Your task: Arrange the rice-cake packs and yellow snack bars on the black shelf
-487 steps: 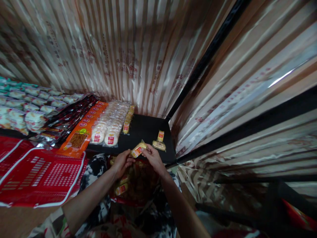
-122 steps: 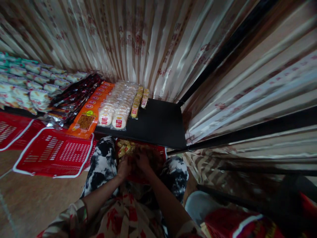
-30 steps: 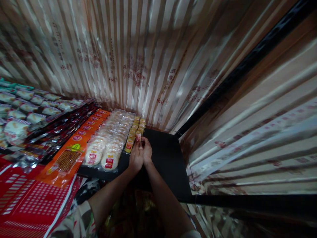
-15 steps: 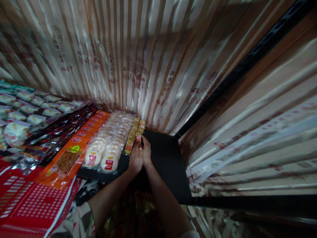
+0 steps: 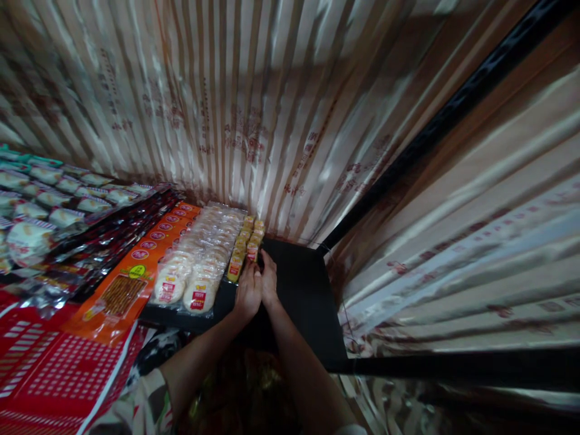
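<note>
Two short rows of small yellow snack packs [image 5: 234, 264] with red labels stand on the black shelf [image 5: 303, 290]. My left hand [image 5: 248, 289] and my right hand [image 5: 269, 275] are side by side at the near end of the right-hand row. Between their fingers is the front yellow snack pack [image 5: 252, 252], partly covered by them. The left hand lies along its near left side, and the right hand's fingers reach forward along its right side. Left of these stand two long rows of round white crackers [image 5: 199, 290] in clear wrappers.
An orange bag of stick snacks [image 5: 122, 290] and dark shiny packets [image 5: 122, 241] lie farther left, beside white packets [image 5: 31, 241]. A red basket [image 5: 58, 374] is at the lower left. Striped plastic sheeting [image 5: 254, 121] hangs behind, and a black frame post [image 5: 408, 157] slants up right.
The yellow packs under my hands appear very slightly shifted to the left and nearer. My hands stay in nearly the same place.
</note>
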Motion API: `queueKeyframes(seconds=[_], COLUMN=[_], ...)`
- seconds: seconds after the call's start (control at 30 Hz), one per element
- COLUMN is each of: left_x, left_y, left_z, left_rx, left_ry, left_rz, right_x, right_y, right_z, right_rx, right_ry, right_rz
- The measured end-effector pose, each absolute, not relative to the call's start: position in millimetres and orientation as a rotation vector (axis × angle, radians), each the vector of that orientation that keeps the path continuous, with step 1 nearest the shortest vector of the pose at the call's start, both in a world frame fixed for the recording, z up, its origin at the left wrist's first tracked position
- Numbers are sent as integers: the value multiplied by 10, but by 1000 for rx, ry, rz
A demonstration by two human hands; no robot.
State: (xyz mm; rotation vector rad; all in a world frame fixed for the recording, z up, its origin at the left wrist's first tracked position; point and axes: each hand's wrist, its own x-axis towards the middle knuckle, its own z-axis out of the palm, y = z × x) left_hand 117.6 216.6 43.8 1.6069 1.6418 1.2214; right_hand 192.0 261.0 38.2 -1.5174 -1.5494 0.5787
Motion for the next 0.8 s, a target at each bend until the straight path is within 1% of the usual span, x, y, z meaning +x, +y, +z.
queueKeyframes(seconds=[0.23,0.47,0.63,0.8], left_x=[1225,1092,878,639], left_y=[1716,744,106,-42], left_z=[677,724,507,75], left_rx=[1684,1693,1599,1416], left_ry=[1625,1472,1462,1716], left_rz=[1167,1113,1013,777], right_x=[1973,1924,1810,1638], right_y=[2132,1137,479,229], right_z=[457,469,268,1], right_rx=[-1555,-1444,-1434,-1588], right_ry=[-1415,-1366,-1445,-1664], right_rz=[599,724,926,1057])
